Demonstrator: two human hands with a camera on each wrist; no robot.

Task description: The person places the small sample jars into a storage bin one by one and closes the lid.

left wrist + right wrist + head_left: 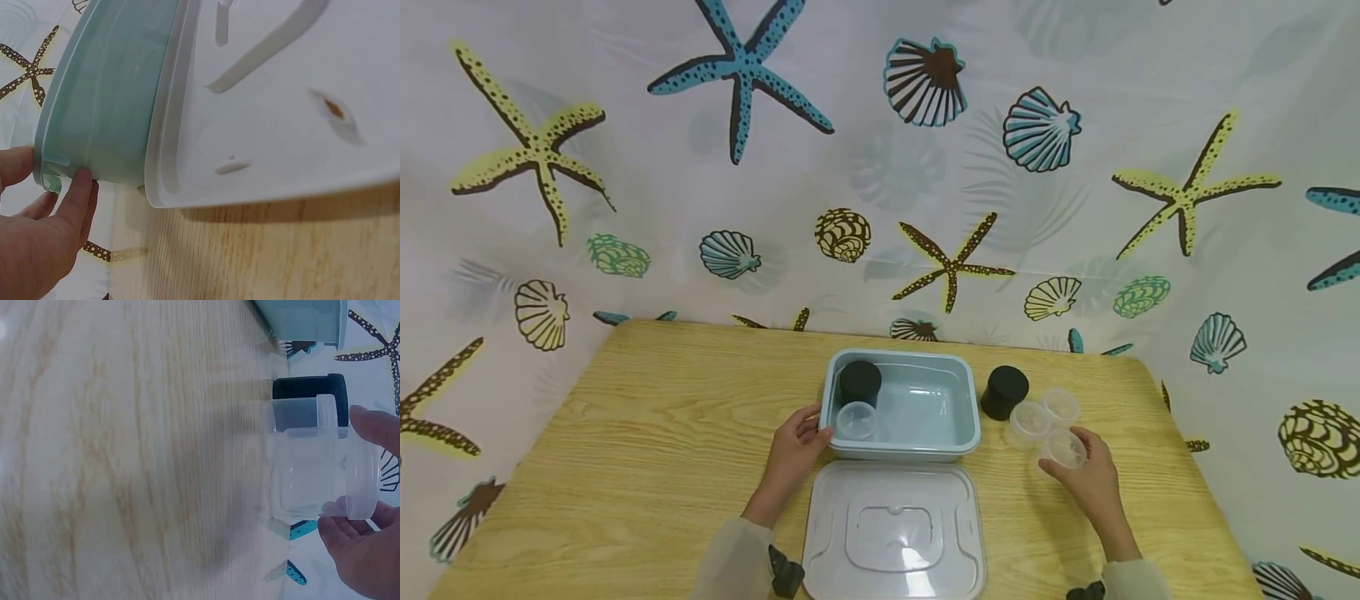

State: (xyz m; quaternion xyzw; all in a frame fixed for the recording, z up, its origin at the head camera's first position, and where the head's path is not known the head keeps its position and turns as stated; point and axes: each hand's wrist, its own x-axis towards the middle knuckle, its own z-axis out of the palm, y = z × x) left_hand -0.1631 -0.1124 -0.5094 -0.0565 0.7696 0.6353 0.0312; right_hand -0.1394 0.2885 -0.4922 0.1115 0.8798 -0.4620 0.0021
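Blue bin [925, 417]: black jar [860, 380] at ten o'clock, clear jar [856, 423] at eight.
Left hand [797, 442]: grips bin's rim.
Right hand [1090, 468]: clasps plastic cup [1064, 447], bin's three-to-four o'clock.
Cup's look: translucent, upright, wide-rimmed.

Left hand [44, 247]: holds the box's end, thumb at the rim, fingertips on the wall
Green box [115, 87]: smooth-sided, glossy, rim toward the picture's left
White lid [269, 137]: just beside the box, moulded with ridges, one small brown spot
Desk [294, 256]: light wood grain
Cloth [15, 119]: white, printed with dotted brown starfish
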